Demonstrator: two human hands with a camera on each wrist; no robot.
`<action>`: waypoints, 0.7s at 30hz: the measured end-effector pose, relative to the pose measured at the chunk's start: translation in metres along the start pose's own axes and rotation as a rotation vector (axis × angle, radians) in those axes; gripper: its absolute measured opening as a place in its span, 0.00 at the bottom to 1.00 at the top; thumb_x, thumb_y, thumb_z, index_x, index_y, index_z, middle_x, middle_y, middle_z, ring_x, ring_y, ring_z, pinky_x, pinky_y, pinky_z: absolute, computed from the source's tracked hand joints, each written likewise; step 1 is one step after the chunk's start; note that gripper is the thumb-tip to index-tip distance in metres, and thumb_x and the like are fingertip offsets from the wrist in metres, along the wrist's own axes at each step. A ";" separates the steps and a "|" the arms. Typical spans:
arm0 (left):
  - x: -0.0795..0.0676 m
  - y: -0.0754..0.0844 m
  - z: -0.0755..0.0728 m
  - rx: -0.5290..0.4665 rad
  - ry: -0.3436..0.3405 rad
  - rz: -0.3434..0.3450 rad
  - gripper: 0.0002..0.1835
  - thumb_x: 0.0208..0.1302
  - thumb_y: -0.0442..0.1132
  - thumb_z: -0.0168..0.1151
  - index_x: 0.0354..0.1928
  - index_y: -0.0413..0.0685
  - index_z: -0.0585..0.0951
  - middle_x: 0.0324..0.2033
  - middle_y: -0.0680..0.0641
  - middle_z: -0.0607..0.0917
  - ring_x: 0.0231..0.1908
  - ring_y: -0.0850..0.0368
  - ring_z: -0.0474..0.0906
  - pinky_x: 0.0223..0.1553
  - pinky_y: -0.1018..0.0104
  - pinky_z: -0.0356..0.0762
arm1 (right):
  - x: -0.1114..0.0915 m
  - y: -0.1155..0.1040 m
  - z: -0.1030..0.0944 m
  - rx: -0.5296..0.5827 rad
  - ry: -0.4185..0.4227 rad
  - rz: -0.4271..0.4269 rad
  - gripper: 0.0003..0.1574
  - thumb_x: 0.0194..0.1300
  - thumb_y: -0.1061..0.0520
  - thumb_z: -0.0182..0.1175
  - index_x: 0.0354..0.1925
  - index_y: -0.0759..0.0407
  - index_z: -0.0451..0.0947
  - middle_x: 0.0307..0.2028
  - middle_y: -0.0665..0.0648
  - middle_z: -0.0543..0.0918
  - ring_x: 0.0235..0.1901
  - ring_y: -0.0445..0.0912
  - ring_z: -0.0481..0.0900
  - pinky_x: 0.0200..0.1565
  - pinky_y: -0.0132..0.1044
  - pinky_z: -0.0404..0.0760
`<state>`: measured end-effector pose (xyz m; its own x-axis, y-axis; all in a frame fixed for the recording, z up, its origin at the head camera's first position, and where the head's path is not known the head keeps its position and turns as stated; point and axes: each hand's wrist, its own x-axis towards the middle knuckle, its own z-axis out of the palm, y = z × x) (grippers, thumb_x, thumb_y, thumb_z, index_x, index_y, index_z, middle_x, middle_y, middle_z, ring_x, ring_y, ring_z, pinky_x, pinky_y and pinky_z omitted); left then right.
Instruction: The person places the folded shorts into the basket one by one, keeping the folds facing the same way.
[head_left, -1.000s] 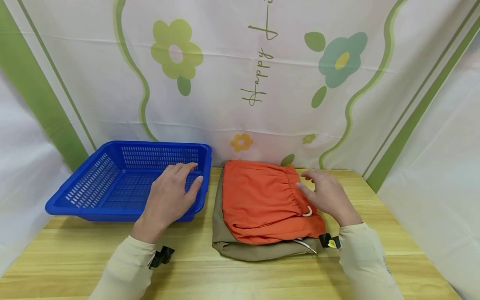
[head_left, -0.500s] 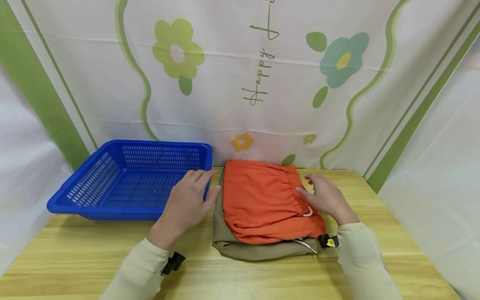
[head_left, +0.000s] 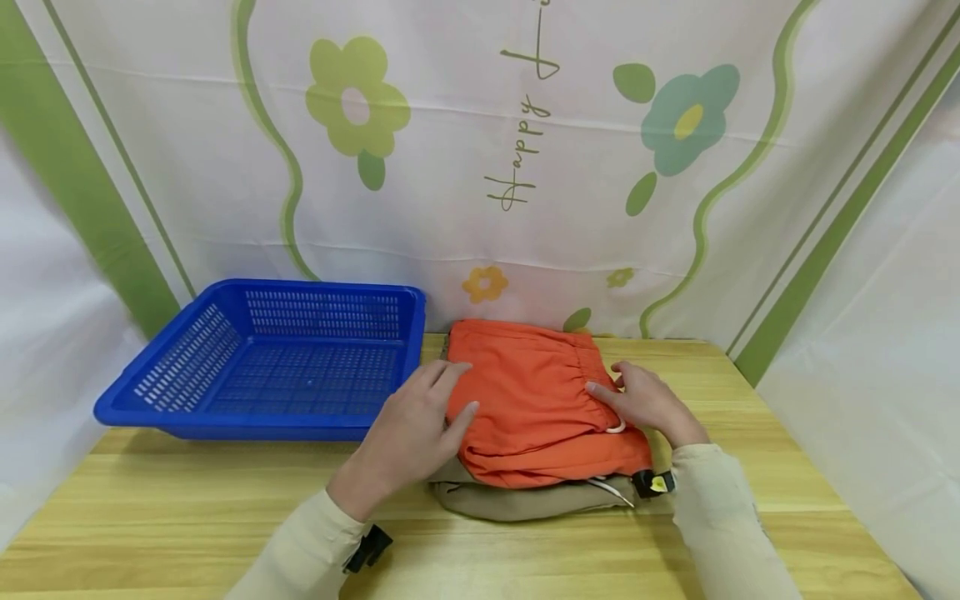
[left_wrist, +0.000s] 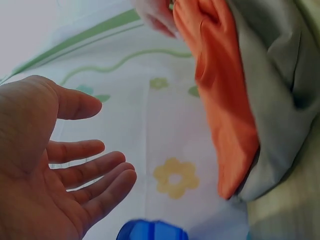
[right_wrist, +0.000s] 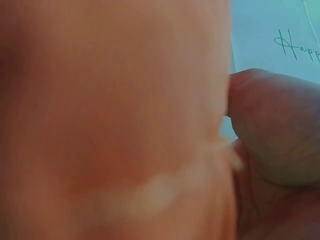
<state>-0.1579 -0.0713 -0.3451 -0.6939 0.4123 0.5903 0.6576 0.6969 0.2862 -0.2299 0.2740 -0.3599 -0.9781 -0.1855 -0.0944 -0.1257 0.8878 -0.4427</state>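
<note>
Folded orange shorts (head_left: pixel 517 392) with a gathered elastic waistband lie on a folded khaki garment (head_left: pixel 525 505), whose kind is mostly hidden. White drawstring ends poke out at the waistband and the near edge. My left hand (head_left: pixel 408 437) hovers over the left edge of this stack, palm turned toward it, fingers apart and holding nothing; its palm (left_wrist: pixel 40 170) shows fully in the left wrist view. At the waistband is my right hand (head_left: pixel 651 402), thumb above the orange cloth and fingers past its edge. Blurred orange cloth fills most of the right wrist view, so contact there is unclear.
To the left stands a blue perforated plastic basket (head_left: pixel 108 410) with nothing in it. The wooden tabletop (head_left: pixel 480 567) carries both basket and stack. A white flower-print curtain (head_left: pixel 450 208) hangs right behind, and white cloth walls rise at both sides.
My left hand has moved right, from over the basket to the left edge of the stack. My right hand has shifted slightly down and left at the waistband. The garments have not moved.
</note>
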 end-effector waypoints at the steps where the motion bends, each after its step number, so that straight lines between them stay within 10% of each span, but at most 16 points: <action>1: 0.000 0.002 0.002 -0.012 -0.016 -0.007 0.25 0.69 0.43 0.66 0.62 0.36 0.78 0.48 0.41 0.82 0.44 0.50 0.78 0.46 0.55 0.82 | 0.000 0.001 0.000 0.006 -0.012 0.005 0.50 0.74 0.36 0.55 0.68 0.79 0.62 0.51 0.73 0.80 0.50 0.62 0.80 0.49 0.56 0.80; 12: -0.009 0.008 0.021 -0.071 -0.185 -0.153 0.32 0.72 0.46 0.63 0.71 0.36 0.68 0.56 0.37 0.78 0.53 0.44 0.77 0.56 0.48 0.77 | -0.001 0.005 0.002 0.118 -0.121 0.088 0.54 0.74 0.32 0.52 0.68 0.80 0.60 0.61 0.77 0.73 0.56 0.62 0.76 0.49 0.52 0.79; 21: -0.011 0.001 0.034 -0.165 -0.246 -0.306 0.35 0.72 0.45 0.62 0.71 0.29 0.65 0.63 0.25 0.72 0.61 0.32 0.72 0.61 0.40 0.72 | 0.002 0.010 0.006 0.351 -0.168 0.168 0.56 0.74 0.35 0.55 0.73 0.78 0.50 0.39 0.62 0.76 0.27 0.46 0.76 0.34 0.42 0.85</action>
<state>-0.1590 -0.0553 -0.3769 -0.9006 0.3427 0.2672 0.4346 0.7141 0.5488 -0.2320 0.2800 -0.3698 -0.9358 -0.1425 -0.3226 0.1257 0.7198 -0.6827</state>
